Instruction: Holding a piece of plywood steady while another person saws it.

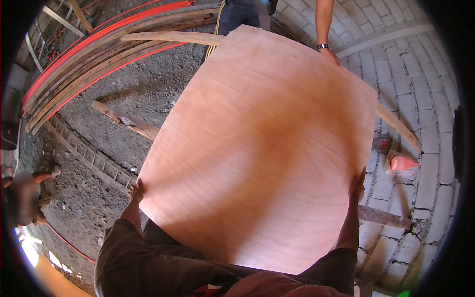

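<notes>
A large reddish-brown plywood sheet (257,143) stretches out in front of me, with shadows across its face. My left hand (135,191) grips its left edge near the close corner. On the opposite edge my right hand (357,185) is closed round the board, its fingers partly hidden. At the far end a co-worker's hand (330,57), with a dark band at the wrist, touches the sheet's right edge. Wooden pieces stick out from beneath, among them a rough timber (126,121) at left and a plank (386,216) at right.
Long boards (99,69) and orange-red rods (118,25) lie at the far left. A ladder-like metal frame (89,151) rests on the gravelly ground. Another person (24,198) is at the left edge. By the block wall (420,84) sits a plastic bag with something orange-red (402,162).
</notes>
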### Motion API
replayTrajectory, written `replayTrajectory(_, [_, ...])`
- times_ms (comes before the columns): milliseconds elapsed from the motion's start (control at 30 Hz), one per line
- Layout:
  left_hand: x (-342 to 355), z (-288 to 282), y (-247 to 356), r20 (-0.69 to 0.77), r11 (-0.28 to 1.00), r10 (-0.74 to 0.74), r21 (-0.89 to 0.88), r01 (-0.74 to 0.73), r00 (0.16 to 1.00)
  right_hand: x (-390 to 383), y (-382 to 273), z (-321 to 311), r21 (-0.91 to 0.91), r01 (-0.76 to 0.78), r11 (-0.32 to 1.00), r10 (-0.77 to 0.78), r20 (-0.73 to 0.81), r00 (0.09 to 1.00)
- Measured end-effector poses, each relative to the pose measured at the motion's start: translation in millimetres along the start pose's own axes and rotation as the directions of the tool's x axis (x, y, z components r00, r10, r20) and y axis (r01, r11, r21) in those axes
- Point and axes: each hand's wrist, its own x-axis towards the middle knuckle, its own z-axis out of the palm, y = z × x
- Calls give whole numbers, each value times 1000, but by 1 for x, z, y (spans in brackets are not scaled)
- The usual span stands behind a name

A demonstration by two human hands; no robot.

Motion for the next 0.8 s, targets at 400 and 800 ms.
replayTrajectory(400, [-18, -8, 10, 10, 956, 161, 246, -158, 987, 1, 4, 5, -47, -65, 997, 67, 52, 996])
replayTrajectory(800, [5, 10, -6, 4, 862, 285, 435, -259, 958, 4, 5, 3, -1, -186, 983, 183, 169, 968])
